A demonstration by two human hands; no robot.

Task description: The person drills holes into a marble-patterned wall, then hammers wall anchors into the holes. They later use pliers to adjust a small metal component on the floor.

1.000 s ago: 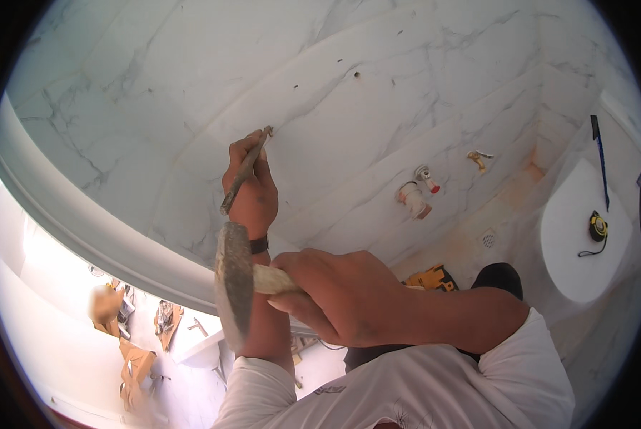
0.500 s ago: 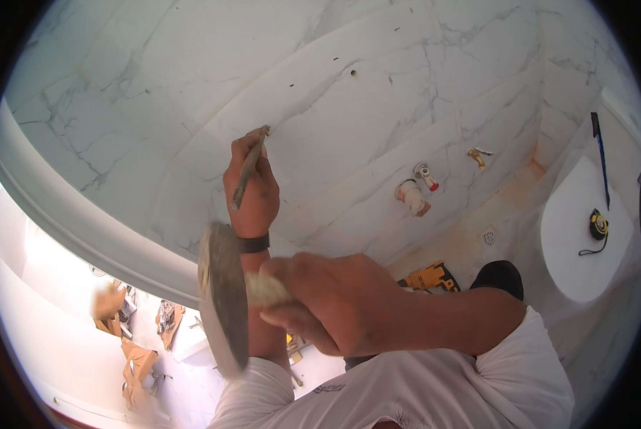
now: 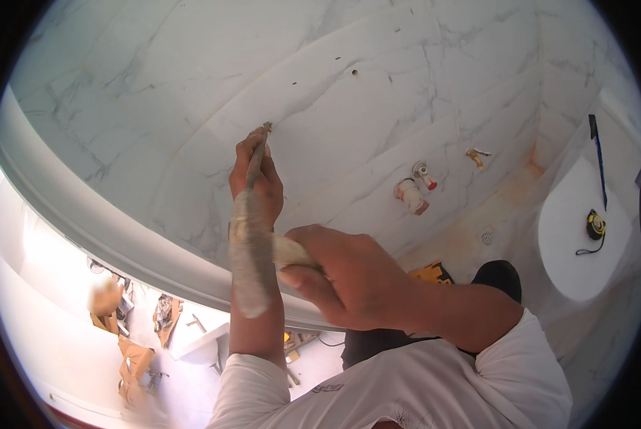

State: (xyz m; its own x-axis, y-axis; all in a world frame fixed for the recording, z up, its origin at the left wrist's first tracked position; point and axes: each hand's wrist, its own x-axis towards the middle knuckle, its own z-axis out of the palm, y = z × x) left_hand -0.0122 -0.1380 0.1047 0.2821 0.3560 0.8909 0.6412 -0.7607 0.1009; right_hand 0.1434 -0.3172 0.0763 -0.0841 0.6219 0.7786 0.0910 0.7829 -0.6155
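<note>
head: blurry hammer (image 3: 250, 261) across left forearm (image 3: 258, 338)

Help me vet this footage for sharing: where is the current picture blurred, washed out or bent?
Head view: motion blur smears the head of the hammer in the right hand; head view: glare washes out the lower-left background; head view: fisheye distortion bows the white ledge, and the corners go black.

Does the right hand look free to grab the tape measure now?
Probably not: the right hand grips the hammer handle, and the tape measure lies off to its right, though nothing seems to cover it.
</note>
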